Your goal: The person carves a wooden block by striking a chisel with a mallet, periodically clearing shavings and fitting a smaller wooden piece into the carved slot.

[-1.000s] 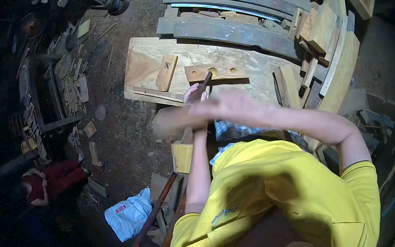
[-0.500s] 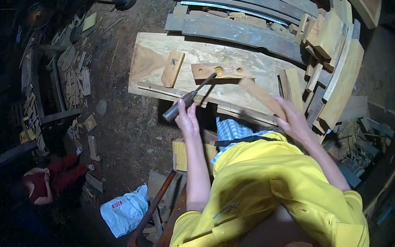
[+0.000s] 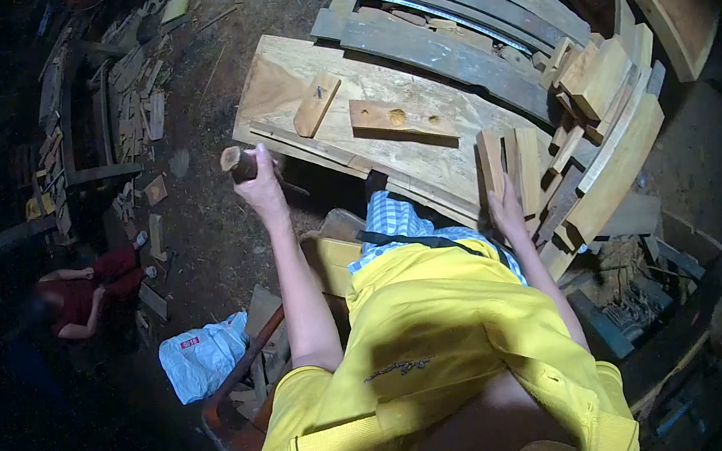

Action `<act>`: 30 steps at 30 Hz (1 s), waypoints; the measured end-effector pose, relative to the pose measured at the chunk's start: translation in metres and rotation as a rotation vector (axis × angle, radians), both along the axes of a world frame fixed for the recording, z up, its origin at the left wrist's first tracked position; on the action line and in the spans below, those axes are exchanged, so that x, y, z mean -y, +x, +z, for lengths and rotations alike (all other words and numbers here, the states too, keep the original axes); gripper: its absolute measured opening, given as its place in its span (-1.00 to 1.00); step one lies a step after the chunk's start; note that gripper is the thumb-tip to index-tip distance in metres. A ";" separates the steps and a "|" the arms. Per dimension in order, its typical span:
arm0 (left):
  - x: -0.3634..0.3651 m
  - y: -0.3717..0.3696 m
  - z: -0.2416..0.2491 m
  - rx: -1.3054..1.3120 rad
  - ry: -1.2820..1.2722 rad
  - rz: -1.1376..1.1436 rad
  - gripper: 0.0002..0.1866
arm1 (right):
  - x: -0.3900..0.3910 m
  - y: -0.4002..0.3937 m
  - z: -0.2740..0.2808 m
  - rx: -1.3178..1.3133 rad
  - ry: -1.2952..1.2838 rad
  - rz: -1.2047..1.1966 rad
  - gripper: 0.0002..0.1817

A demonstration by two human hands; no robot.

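My left hand [image 3: 263, 191] is closed around the dark wooden handle [image 3: 238, 165] of a chisel, off the bench's left front edge. Its metal shaft slants away below the hand and is hard to see against the dark ground. My right hand [image 3: 510, 210] grips the near end of a flat piece of wood [image 3: 490, 163] at the bench's right side, beside other upright pieces. Between the hands, a wooden board [image 3: 402, 121] with a gouged hollow and smaller holes lies on the workbench [image 3: 288, 68]. Left of it lies a short wooden block [image 3: 317, 105] with a dark mark.
Long planks [image 3: 438, 45] lie along the bench's far side. Stacked curved wood pieces [image 3: 613, 149] crowd its right end. A white-blue bag [image 3: 206, 357] is on the ground at left, near a person in dark red [image 3: 81, 296]. Wood scraps [image 3: 152, 102] litter the floor.
My left hand has drawn the chisel away from the hollow, leftward off the bench. My right hand has moved the piece of wood rightward, next to the other pieces.
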State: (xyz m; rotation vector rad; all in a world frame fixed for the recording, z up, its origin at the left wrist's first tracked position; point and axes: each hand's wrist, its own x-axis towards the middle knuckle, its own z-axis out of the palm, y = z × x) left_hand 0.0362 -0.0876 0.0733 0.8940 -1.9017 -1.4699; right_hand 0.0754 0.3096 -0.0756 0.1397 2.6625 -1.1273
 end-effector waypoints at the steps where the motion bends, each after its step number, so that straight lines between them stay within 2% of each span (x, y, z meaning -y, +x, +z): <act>1: 0.002 0.001 -0.003 0.002 0.000 -0.002 -0.83 | 0.007 -0.008 -0.004 0.002 0.000 -0.002 -0.38; 3: 0.008 -0.002 -0.015 0.060 -0.121 -0.067 -0.84 | 0.023 -0.023 -0.011 0.107 0.024 -0.081 -0.40; 5: 0.018 -0.005 -0.022 0.146 -0.101 -0.094 -0.80 | 0.032 -0.031 -0.013 0.060 0.070 -0.068 -0.42; 7: 0.025 -0.011 -0.030 0.178 -0.260 -0.128 -0.72 | 0.036 -0.040 -0.009 0.259 0.255 -0.041 -0.42; 9: 0.038 -0.018 -0.039 0.172 -0.260 -0.145 -0.70 | 0.045 -0.051 -0.007 0.187 0.304 -0.031 -0.40; 11: 0.054 -0.021 -0.052 0.182 -0.294 -0.176 -0.67 | 0.060 -0.062 0.004 -0.070 0.527 0.147 -0.35; 12: 0.052 -0.027 -0.042 0.203 -0.208 -0.168 -0.68 | 0.080 -0.083 0.031 -0.001 0.464 0.201 -0.29; 13: 0.055 -0.033 -0.044 0.225 -0.189 -0.167 -0.68 | 0.100 -0.099 0.046 -0.150 0.410 0.268 -0.23; 15: 0.064 -0.043 -0.052 0.238 -0.241 -0.208 -0.68 | 0.138 -0.125 0.049 -0.276 0.409 0.364 -0.17; 19: 0.068 -0.055 -0.052 0.281 -0.138 -0.251 -0.68 | 0.159 -0.167 -0.017 -0.115 0.572 0.605 -0.11; 21: 0.078 -0.055 -0.055 0.231 -0.163 -0.268 -0.69 | 0.152 -0.175 -0.011 -0.043 0.360 0.610 -0.14; 22: 0.079 -0.055 -0.048 0.235 -0.125 -0.262 -0.70 | 0.154 -0.173 0.011 -0.002 0.252 0.533 -0.25; 23: 0.078 -0.056 -0.042 0.237 -0.082 -0.255 -0.71 | 0.148 -0.169 0.006 -0.009 0.259 0.531 -0.25; 25: 0.086 -0.058 -0.038 0.200 -0.120 -0.224 -0.75 | 0.142 -0.163 0.011 0.818 -1.006 -0.350 -0.34; 26: 0.092 -0.057 -0.041 0.182 -0.104 -0.213 -0.76 | 0.136 -0.154 0.014 0.931 -1.448 -0.568 -0.37; 27: 0.096 -0.059 -0.041 0.163 -0.091 -0.209 -0.77 | 0.133 -0.153 0.021 0.958 -1.583 -0.509 -0.35; 30: 0.099 -0.068 -0.037 0.180 -0.091 -0.229 -0.80 | 0.129 -0.138 0.024 0.867 -1.545 -0.479 -0.33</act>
